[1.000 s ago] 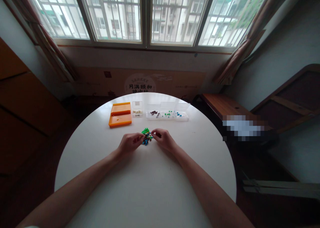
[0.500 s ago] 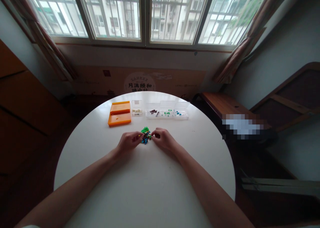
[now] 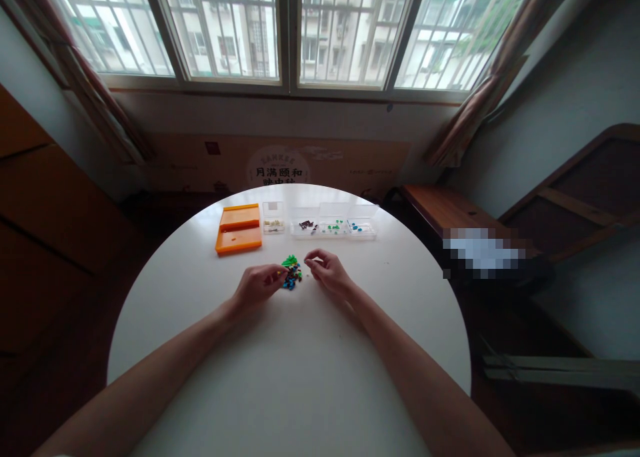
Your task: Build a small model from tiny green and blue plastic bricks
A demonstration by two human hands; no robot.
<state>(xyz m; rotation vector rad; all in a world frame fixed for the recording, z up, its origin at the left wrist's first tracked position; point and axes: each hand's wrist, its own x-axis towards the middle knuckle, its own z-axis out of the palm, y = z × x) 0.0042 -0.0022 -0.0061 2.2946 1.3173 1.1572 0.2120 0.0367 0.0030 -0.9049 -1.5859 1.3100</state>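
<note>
A small heap of mixed pieces [image 3: 291,275], green, blue, dark and yellow, lies on the white table between my hands. They look like tiny plastic building pieces. At the heap's left edge, my left hand [image 3: 257,285] has its thumb and fingertips drawn together; whatever is between them is too small to name. My right hand [image 3: 327,270] is just right of the heap, slightly apart from it, with its fingers curled into a pinch. What that pinch holds, if anything, cannot be made out.
Beyond the heap stand an orange tray [image 3: 239,249], a small clear box [image 3: 273,207] with pale pieces, and a clear compartment box [image 3: 320,235] with brown, green and blue pieces, its lids raised. A wooden bench [image 3: 440,207] is right of the round table [image 3: 280,370].
My right hand has lifted off the heap's right edge and moved slightly up and away. My left hand stays by the heap.
</note>
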